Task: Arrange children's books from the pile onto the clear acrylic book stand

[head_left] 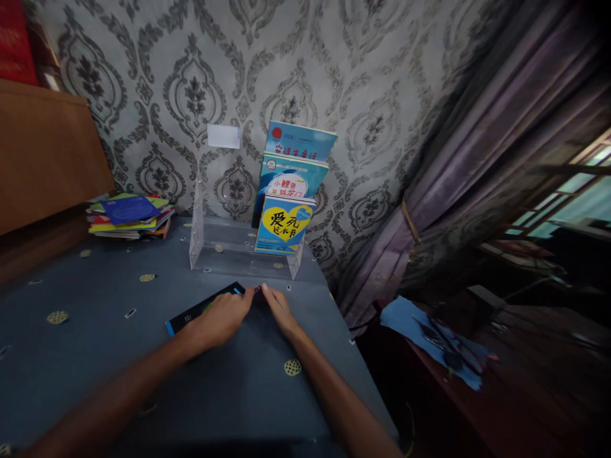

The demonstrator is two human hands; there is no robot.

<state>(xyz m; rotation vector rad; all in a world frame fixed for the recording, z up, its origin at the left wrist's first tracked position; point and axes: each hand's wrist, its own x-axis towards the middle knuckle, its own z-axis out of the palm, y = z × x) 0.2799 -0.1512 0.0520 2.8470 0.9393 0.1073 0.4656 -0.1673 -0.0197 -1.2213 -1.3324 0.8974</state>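
Left hand (220, 319) lies flat, palm down, fingers stretched out over a dark book (191, 313); no clench, it is just pressing on the cover. Right hand (279, 310) meets it at the book's 3 o'clock corner with fingertips down at the edge. Can't tell whether they pinch it or only touch.

The book lies flat on the table (95, 331), which has a blue-grey cloth with yellow dots. It is a thin, black-covered book with a bright blue edge showing at its 8 o'clock corner. The left hand hides most of its right half.

At 12 o'clock from the hands, near but apart, is a clear acrylic stand (198, 238) with stepped tiers. Its left side holds nothing. Three books stand upright in its right side: a yellow-heart book (284, 226) in front, a fish-cover book (286, 181) behind it, and a blue-top book (298, 141) at the back. Nothing sits between the hands and the stand.

At 10 o'clock, well apart, a messy book stack (128, 216) sits by a wooden board (48, 152). A white card (223, 136) is on the patterned wallpaper (191, 83) above the stand.

At 3 o'clock, off the table, there is a tied purple curtain (477, 159), a blue cloth (410, 324) on a dark lower surface, and a window (573, 197) at the far right. That side is dim and blurry.
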